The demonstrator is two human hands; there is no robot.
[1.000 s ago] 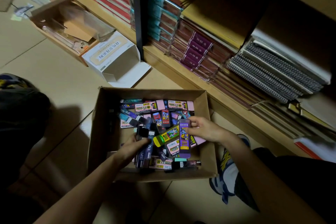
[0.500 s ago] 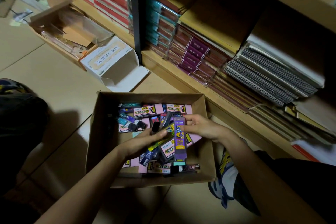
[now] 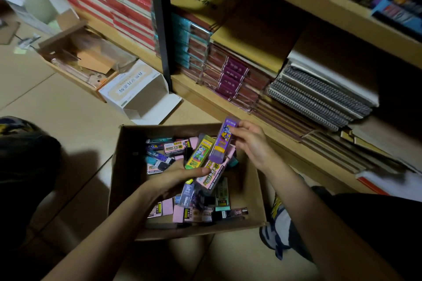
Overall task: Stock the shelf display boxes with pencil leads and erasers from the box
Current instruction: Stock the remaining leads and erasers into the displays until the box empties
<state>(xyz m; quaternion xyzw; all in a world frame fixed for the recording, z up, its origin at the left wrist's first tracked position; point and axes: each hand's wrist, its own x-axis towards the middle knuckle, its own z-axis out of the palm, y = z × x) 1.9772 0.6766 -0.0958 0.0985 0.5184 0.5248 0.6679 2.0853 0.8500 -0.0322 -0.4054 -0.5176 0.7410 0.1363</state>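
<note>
An open cardboard box [image 3: 253,194] on the floor holds several packs of pencil leads and erasers in pink, black, teal and purple. My right hand [image 3: 251,143] is shut on a purple lead pack [image 3: 222,140], held upright above the box's far right corner. My left hand [image 3: 175,178] is inside the box, gripping a bunch of packs: a yellow-green pack [image 3: 198,153], a pink pack [image 3: 211,175] and a dark blue one [image 3: 187,194]. The purple pack touches the top of that bunch.
A wooden shelf [image 3: 228,102] runs behind the box, stacked with notebooks [image 3: 230,75] and spiral pads [image 3: 315,98]. An open white carton [image 3: 134,91] and a brown tray box [image 3: 80,61] lie on the floor at the left. A shoe [image 3: 280,230] sits right of the box.
My right hand has lifted the purple pack up and toward the shelf. My left hand has gathered and raised several packs from the box, among them the yellow-green one.
</note>
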